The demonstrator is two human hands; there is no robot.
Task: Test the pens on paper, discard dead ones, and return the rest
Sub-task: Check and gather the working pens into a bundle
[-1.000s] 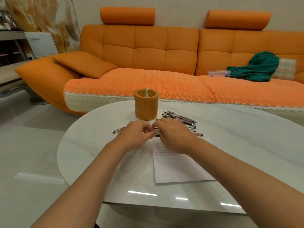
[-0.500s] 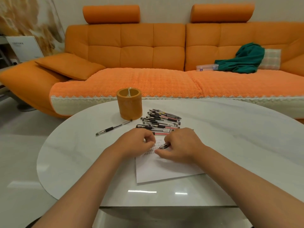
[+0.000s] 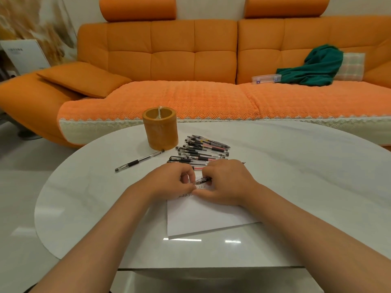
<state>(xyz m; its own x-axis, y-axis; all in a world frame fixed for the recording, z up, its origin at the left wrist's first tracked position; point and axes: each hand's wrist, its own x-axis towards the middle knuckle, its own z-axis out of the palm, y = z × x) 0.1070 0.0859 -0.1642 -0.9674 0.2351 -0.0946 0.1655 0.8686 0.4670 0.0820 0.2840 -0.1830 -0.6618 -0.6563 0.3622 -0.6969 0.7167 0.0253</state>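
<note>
One pen (image 3: pixel 202 180) over paper (image 3: pixel 207 218), near middle of bench (image 3: pixel 296 187); left hand (image 3: pixel 175 182) grip pinches its end, right hand (image 3: pixel 226 185) grip wraps barrel. Light, stiff, slick plastic; judge rubber sleeve best hold.

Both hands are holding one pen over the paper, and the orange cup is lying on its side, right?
No: the head view shows the cup standing upright on the table. The left hand and right hand do hold one pen over the paper.
</note>
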